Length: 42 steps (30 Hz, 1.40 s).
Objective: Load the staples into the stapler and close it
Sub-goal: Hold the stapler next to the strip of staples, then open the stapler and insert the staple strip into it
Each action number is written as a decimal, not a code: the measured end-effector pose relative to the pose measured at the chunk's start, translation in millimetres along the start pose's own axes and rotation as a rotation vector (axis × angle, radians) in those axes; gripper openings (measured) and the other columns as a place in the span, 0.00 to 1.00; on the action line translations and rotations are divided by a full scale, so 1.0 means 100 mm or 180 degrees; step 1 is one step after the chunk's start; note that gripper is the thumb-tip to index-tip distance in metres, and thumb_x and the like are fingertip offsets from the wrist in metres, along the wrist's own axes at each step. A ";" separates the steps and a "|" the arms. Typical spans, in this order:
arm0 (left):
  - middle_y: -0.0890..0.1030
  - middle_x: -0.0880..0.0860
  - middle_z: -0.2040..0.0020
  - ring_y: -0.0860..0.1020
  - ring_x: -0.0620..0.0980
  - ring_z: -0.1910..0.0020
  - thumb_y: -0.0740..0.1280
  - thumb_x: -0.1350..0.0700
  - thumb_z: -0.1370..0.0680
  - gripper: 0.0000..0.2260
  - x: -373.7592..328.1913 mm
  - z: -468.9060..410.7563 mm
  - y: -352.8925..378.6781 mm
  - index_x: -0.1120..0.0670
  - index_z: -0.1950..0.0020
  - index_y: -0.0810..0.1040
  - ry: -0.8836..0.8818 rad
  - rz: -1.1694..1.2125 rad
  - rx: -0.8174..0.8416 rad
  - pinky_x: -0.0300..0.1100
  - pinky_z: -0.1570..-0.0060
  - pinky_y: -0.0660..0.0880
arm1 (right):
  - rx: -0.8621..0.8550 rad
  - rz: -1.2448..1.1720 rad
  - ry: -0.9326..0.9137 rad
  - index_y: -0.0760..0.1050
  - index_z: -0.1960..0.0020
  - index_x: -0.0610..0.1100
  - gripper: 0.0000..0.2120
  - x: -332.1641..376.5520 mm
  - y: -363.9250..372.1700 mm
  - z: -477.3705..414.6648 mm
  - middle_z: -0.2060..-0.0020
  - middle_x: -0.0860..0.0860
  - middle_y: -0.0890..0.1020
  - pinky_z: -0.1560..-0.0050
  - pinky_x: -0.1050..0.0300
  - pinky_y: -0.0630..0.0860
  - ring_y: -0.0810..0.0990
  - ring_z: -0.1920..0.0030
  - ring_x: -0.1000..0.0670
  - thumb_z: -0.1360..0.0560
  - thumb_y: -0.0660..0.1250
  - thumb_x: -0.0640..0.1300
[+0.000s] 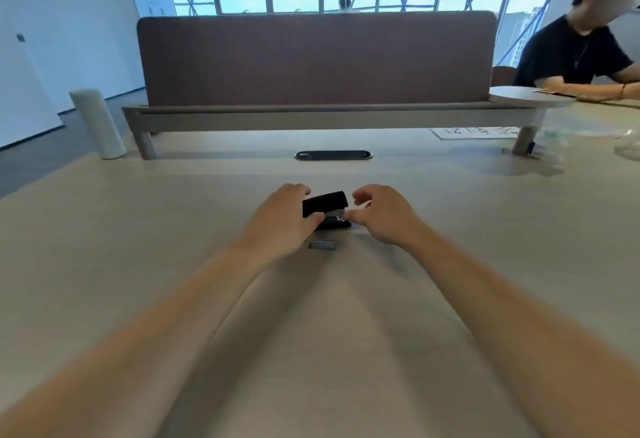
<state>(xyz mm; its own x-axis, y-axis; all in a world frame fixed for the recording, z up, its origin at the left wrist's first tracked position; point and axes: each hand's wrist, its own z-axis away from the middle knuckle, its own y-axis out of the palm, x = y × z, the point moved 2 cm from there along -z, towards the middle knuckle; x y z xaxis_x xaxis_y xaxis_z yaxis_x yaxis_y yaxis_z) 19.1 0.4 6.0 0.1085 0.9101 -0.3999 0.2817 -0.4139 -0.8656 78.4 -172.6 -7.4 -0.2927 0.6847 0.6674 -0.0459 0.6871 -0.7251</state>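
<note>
A small black stapler [325, 202] sits on the pale wooden desk [173, 229], its lid raised and the metal channel showing below it. My left hand [280, 223] grips the stapler from the left, thumb on its near side. My right hand [381, 216] is at the stapler's right end, its thumb and forefinger touching the front of the metal part; what they pinch is too small to tell. A grey strip of staples [322, 245] lies flat on the desk just in front of the stapler, apart from both hands.
A brown divider panel [315, 60] on a low shelf stands across the back of the desk. A black cable slot [333, 155] lies beyond the stapler. A pale cylinder [97, 122] stands back left. Another person [575, 53] sits at back right, with paper [474, 132] nearby.
</note>
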 end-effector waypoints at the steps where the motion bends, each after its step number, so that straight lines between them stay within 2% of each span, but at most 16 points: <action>1: 0.73 0.54 0.31 0.73 0.54 0.35 0.65 0.47 0.22 0.25 -0.02 -0.04 0.04 0.55 0.28 0.68 0.0042 -0.0013 0.0036 0.45 0.38 0.68 | 0.0048 -0.0051 0.0023 0.75 0.36 0.43 0.22 0.00 0.01 -0.03 0.42 0.49 0.80 0.47 0.57 0.72 0.79 0.45 0.49 0.28 0.72 0.48; 3: 0.75 0.54 0.34 0.74 0.55 0.37 0.65 0.48 0.22 0.23 -0.02 -0.17 0.13 0.54 0.29 0.70 0.0144 -0.0001 0.0102 0.47 0.40 0.70 | 0.0133 -0.0124 -0.0013 0.79 0.42 0.43 0.17 -0.03 0.05 -0.13 0.47 0.49 0.83 0.55 0.58 0.72 0.80 0.51 0.49 0.29 0.73 0.46; 5: 0.80 0.53 0.45 0.78 0.55 0.45 0.66 0.48 0.23 0.15 -0.01 -0.27 0.20 0.52 0.39 0.76 0.0255 0.0046 0.0212 0.48 0.50 0.73 | 0.0289 -0.0195 -0.0045 0.81 0.49 0.41 0.12 -0.04 0.11 -0.21 0.56 0.47 0.84 0.63 0.58 0.70 0.79 0.59 0.49 0.30 0.74 0.45; 7: 0.81 0.52 0.54 0.79 0.55 0.53 0.67 0.50 0.25 0.08 0.02 -0.34 0.24 0.51 0.49 0.78 0.0273 0.0068 0.0185 0.50 0.57 0.74 | 0.0391 -0.0199 -0.0072 0.82 0.52 0.40 0.11 -0.03 0.13 -0.27 0.59 0.46 0.84 0.64 0.55 0.71 0.79 0.62 0.47 0.31 0.74 0.46; 8: 0.81 0.52 0.55 0.78 0.54 0.55 0.67 0.50 0.25 0.07 0.02 -0.35 0.23 0.52 0.50 0.78 0.0267 0.0060 0.0118 0.50 0.58 0.73 | 0.0406 -0.0175 -0.0070 0.82 0.53 0.41 0.11 -0.03 0.12 -0.30 0.59 0.46 0.85 0.62 0.53 0.73 0.81 0.62 0.46 0.31 0.75 0.47; 10: 0.80 0.51 0.55 0.77 0.52 0.56 0.66 0.51 0.23 0.08 0.02 -0.34 0.22 0.53 0.49 0.77 0.0239 0.0212 0.0021 0.47 0.61 0.71 | 0.0461 -0.0134 -0.0057 0.81 0.56 0.44 0.11 -0.04 0.10 -0.31 0.58 0.45 0.85 0.58 0.51 0.76 0.83 0.61 0.45 0.32 0.75 0.49; 13: 0.78 0.51 0.53 0.75 0.50 0.58 0.64 0.50 0.21 0.08 0.06 -0.33 0.09 0.53 0.45 0.74 0.0069 0.0729 -0.0190 0.41 0.64 0.68 | 0.0457 -0.0007 -0.0125 0.79 0.56 0.47 0.09 0.00 0.07 -0.26 0.60 0.46 0.84 0.65 0.57 0.71 0.79 0.65 0.50 0.30 0.75 0.50; 17: 0.72 0.52 0.47 0.73 0.49 0.56 0.61 0.50 0.19 0.11 0.13 -0.29 -0.02 0.55 0.42 0.73 -0.0144 0.1014 -0.0366 0.42 0.57 0.66 | 0.0337 0.0079 -0.0185 0.80 0.55 0.45 0.10 0.05 0.11 -0.17 0.61 0.49 0.81 0.67 0.60 0.67 0.77 0.64 0.52 0.30 0.74 0.51; 19: 0.73 0.51 0.47 0.74 0.49 0.53 0.60 0.50 0.19 0.12 0.18 -0.24 -0.08 0.54 0.40 0.73 -0.0295 0.1145 -0.0518 0.42 0.54 0.67 | 0.0290 0.0087 -0.0146 0.79 0.56 0.45 0.09 0.05 0.12 -0.14 0.61 0.49 0.81 0.67 0.60 0.68 0.76 0.64 0.53 0.30 0.74 0.50; 22: 0.75 0.50 0.49 0.76 0.49 0.58 0.60 0.52 0.19 0.12 0.34 -0.16 -0.25 0.52 0.36 0.67 -0.0556 0.1378 -0.0725 0.40 0.62 0.69 | 0.0270 0.0200 -0.0138 0.79 0.56 0.45 0.09 0.07 0.11 -0.10 0.63 0.53 0.78 0.65 0.60 0.69 0.75 0.64 0.54 0.29 0.74 0.50; 24: 0.75 0.52 0.50 0.75 0.51 0.60 0.61 0.55 0.19 0.18 0.47 -0.08 -0.34 0.51 0.30 0.62 -0.0646 0.1332 -0.0807 0.42 0.64 0.67 | 0.0219 0.0242 -0.0126 0.80 0.55 0.44 0.10 0.08 0.11 -0.08 0.62 0.52 0.79 0.62 0.58 0.70 0.76 0.62 0.52 0.29 0.74 0.49; 26: 0.75 0.54 0.47 0.75 0.53 0.57 0.64 0.54 0.20 0.20 0.59 -0.01 -0.40 0.53 0.30 0.63 -0.0751 0.1095 -0.0805 0.43 0.62 0.67 | 0.0171 0.0275 -0.0106 0.79 0.56 0.44 0.09 0.09 0.11 -0.07 0.60 0.50 0.80 0.60 0.57 0.71 0.77 0.59 0.49 0.30 0.74 0.49; 29: 0.70 0.55 0.41 0.73 0.53 0.53 0.68 0.50 0.23 0.19 0.74 0.02 -0.42 0.59 0.37 0.70 -0.1009 0.0712 -0.0756 0.43 0.53 0.68 | 0.0155 0.0403 -0.0090 0.77 0.59 0.48 0.08 0.09 0.12 -0.07 0.57 0.51 0.81 0.59 0.56 0.71 0.78 0.56 0.48 0.30 0.74 0.50; 33: 0.72 0.57 0.46 0.72 0.57 0.48 0.66 0.45 0.23 0.18 0.77 0.01 -0.44 0.61 0.48 0.75 -0.1006 -0.0111 -0.0539 0.46 0.52 0.70 | 0.0151 0.0503 0.0000 0.79 0.56 0.48 0.07 0.10 0.09 -0.06 0.54 0.51 0.81 0.56 0.55 0.72 0.78 0.52 0.48 0.29 0.73 0.50; 38: 0.75 0.60 0.43 0.71 0.60 0.42 0.61 0.48 0.22 0.17 0.63 0.03 -0.41 0.61 0.46 0.77 -0.0738 -0.0765 -0.0474 0.49 0.42 0.68 | 0.0131 0.0584 0.0060 0.80 0.53 0.46 0.10 0.08 0.10 -0.04 0.54 0.50 0.82 0.58 0.56 0.71 0.79 0.52 0.47 0.29 0.73 0.50; 42: 0.73 0.58 0.37 0.68 0.57 0.35 0.64 0.52 0.22 0.18 0.44 0.05 -0.37 0.60 0.35 0.74 -0.0176 -0.0463 -0.0553 0.48 0.35 0.67 | -0.0100 0.0624 0.0056 0.76 0.46 0.46 0.17 0.06 0.07 0.00 0.53 0.52 0.79 0.55 0.55 0.71 0.77 0.53 0.49 0.30 0.74 0.52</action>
<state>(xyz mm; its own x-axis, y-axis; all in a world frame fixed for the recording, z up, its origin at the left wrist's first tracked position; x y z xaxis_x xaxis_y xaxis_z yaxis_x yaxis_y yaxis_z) 9.1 56.0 19.1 0.0038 0.9556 -0.2947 0.4511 -0.2647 -0.8523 76.2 -163.4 -8.4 -0.2763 0.8101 0.5171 0.0403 0.5473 -0.8359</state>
